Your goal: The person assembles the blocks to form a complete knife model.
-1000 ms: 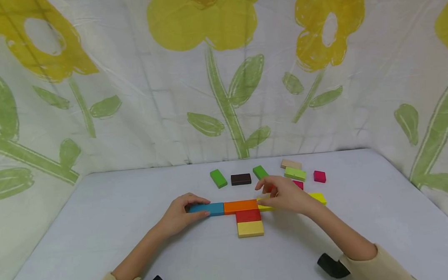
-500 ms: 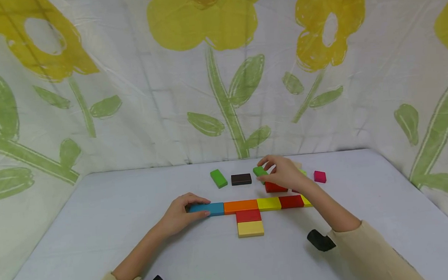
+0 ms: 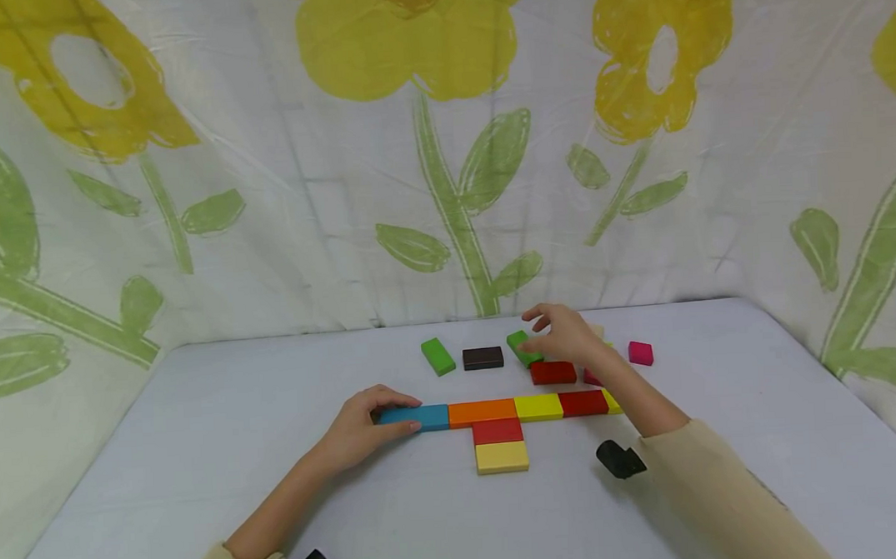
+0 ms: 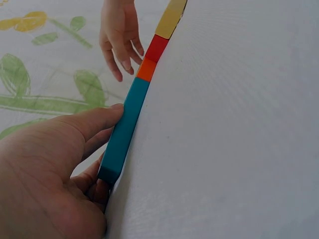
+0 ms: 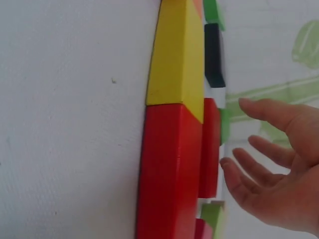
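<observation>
- Logged cream block [image 3: 501, 457] nearest on table [image 3: 199, 424], touching front red block [image 3: 497, 430]; beyond that, orange block [image 3: 481, 411] of row.
- Saw left hand [image 3: 357, 427] with fingers clamped around left end of blue block [image 3: 430, 416], leftmost in row; needed light hold there, to avoid shoving neighbours.
- Noted yellow block [image 3: 538, 406], then row red block [image 3: 583, 403]; needed wrist kept high over these.
- Past row, noted loose red block [image 3: 552, 373]; just behind, green block [image 3: 527, 359] at slant, partly hidden by right hand [image 3: 566, 338].
- Saw right-hand fingers apart, curved, nothing between; could not tell contact.
- Needed thumb and fingers on opposite long sides of green block, without nudging loose red block.
</observation>
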